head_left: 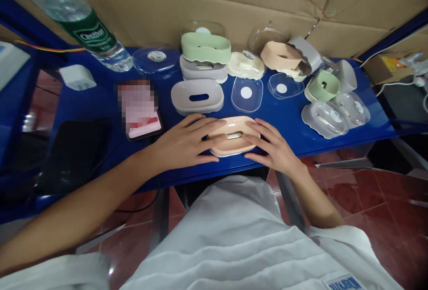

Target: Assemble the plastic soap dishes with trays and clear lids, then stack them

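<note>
A peach oval soap dish [234, 146] with a slot in its middle rests at the blue table's front edge, a pale scalloped rim showing beneath it. My left hand [187, 140] grips its left end, fingers reaching over the rim and thumb along the near side. At the right end my right hand [276, 147] holds it the same way, fingertips inside the rim. Just behind lies a light grey soap dish tray [179, 96] with an oval slot. Beside that tray is a clear lid [247, 102] with a round white sticker.
Green [205, 51] and grey [203, 74] dish parts stand stacked at the back. More dish parts [281, 55] and clear lids [286, 89] spread to the right. On the left are a phone [145, 130], a white charger [77, 77] and a tilted water bottle [90, 31].
</note>
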`<act>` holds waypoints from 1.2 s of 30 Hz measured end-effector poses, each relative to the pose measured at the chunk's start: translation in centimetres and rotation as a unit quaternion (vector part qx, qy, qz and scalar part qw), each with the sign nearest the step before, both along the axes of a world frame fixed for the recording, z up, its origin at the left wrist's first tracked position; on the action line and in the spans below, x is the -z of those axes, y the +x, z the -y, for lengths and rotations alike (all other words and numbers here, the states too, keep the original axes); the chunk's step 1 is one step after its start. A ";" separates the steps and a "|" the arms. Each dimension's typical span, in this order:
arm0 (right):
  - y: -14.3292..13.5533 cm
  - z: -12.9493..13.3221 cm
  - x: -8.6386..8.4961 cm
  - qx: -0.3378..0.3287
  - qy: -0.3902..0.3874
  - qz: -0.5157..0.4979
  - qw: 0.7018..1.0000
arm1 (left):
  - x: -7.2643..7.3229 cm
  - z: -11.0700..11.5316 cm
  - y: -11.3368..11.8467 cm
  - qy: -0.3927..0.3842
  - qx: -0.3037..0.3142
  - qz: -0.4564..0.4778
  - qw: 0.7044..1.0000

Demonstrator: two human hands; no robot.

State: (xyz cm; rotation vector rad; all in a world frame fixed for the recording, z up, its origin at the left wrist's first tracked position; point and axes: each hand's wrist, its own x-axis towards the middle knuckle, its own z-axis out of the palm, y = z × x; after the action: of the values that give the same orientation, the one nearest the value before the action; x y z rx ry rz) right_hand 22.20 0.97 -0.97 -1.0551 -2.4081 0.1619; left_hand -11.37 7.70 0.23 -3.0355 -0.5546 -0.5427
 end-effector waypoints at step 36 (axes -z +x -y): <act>5.1 -0.7 1.6 0.335 0.010 -0.147 0.930 | 0.1 -1.0 0.0 -0.080 0.021 0.133 0.988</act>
State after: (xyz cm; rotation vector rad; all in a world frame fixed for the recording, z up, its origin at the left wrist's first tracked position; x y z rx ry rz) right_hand 27.27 1.65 -2.57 -1.6449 -1.6721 0.0492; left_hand -11.37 8.71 0.18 -3.1512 -0.5690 -0.9609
